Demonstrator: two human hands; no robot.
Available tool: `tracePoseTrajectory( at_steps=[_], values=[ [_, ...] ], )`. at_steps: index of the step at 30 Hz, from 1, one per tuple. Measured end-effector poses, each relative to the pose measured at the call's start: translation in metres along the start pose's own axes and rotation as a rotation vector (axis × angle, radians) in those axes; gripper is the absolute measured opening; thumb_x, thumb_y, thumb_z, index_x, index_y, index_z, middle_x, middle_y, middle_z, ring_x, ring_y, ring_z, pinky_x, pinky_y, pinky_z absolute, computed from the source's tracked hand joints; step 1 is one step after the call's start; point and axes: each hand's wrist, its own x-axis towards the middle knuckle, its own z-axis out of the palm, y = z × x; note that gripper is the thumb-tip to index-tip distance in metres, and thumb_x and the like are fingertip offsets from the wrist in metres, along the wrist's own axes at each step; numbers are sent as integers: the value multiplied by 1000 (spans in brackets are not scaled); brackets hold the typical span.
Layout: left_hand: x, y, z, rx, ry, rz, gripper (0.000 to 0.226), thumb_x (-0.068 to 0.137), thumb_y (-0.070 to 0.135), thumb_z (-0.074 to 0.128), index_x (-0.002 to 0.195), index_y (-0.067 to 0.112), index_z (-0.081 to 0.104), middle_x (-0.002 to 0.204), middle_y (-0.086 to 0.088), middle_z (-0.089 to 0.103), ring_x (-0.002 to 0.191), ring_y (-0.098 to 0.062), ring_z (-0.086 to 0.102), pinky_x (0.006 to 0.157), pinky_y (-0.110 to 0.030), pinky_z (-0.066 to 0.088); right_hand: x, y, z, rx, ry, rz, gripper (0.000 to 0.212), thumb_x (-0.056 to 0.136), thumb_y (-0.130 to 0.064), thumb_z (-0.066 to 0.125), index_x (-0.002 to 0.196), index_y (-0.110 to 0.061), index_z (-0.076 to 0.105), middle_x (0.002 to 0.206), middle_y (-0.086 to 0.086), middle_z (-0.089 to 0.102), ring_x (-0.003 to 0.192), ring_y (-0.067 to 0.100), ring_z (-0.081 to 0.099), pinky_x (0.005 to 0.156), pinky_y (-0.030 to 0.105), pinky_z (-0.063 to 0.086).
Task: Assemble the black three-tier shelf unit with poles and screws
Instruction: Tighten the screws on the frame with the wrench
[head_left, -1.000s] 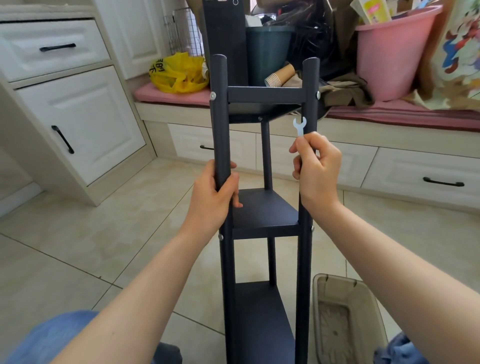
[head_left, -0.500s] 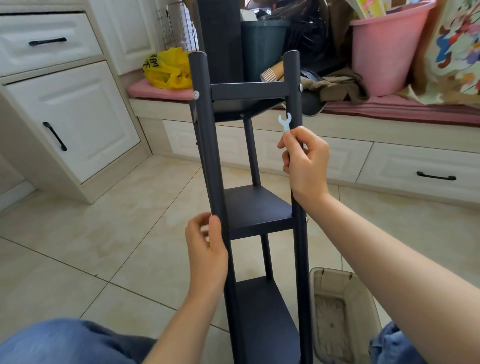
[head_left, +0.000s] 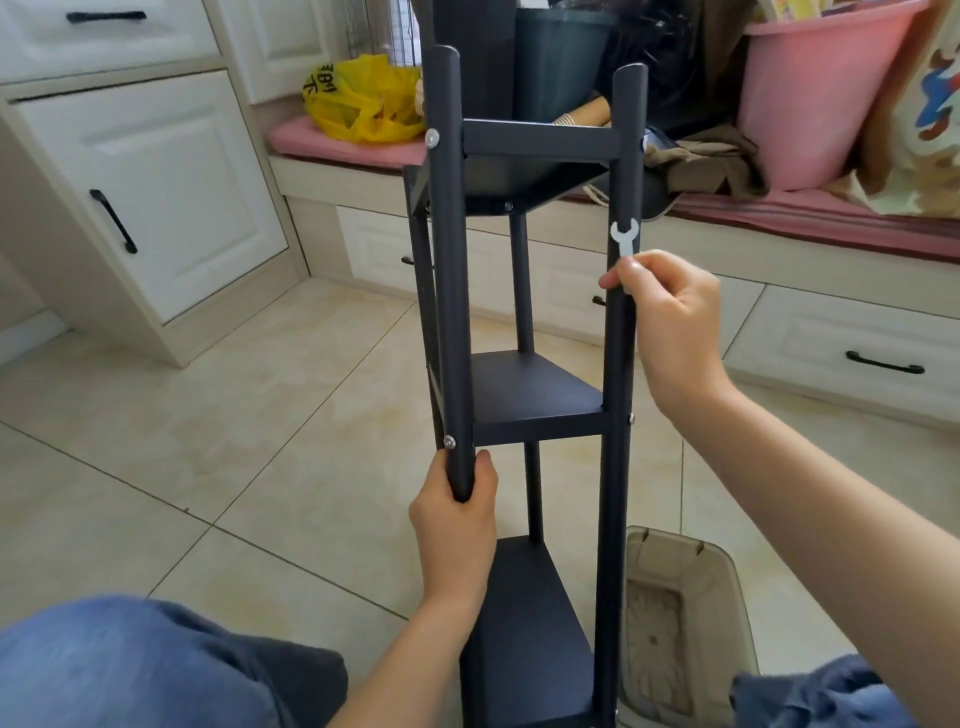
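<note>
From the head view, the black shelf unit (head_left: 535, 400) stands upright on the tiled floor (head_left: 208, 415) right in front of the seated person, between the knees. Its long axis runs straight up and all three tiers are already hung between the poles. The left hand (head_left: 457, 535) is wrapped round the left front pole (head_left: 449, 260), fingers and thumb curled about it just under the middle-tier screw (head_left: 449, 442), forearm coming up from below. The right hand (head_left: 670, 322) is higher, level with the gap between top and middle tiers. It pinches a small white wrench (head_left: 625, 239) between thumb and fingers, open end pointing up, held against the right front pole (head_left: 626, 156). I can't tell whether that hand also grips the pole itself. The wrench hand is the one nearer the right-side fixings: the right middle screw (head_left: 631, 417) sits below its wrist, and the top tier's joint is above the wrench tip. By my reckoning the next tightening would be on that pole, with the left hand bracing the frame. A tan plastic bin (head_left: 670, 538) sits on the floor just beside the unit's right foot.
</note>
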Motion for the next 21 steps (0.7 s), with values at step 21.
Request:
tracePoseTrajectory(
  at_steps=[21],
  values=[
    [46, -8, 9, 119, 14, 286, 12, 102, 45, 44, 99, 35, 50, 71, 16, 57, 59, -5, 54, 51, -13, 42, -109, 44, 31, -283, -361, 140, 19, 97, -20, 62, 88, -14, 78, 65, -10, 68, 68, 3, 61, 61, 10, 44]
  ],
)
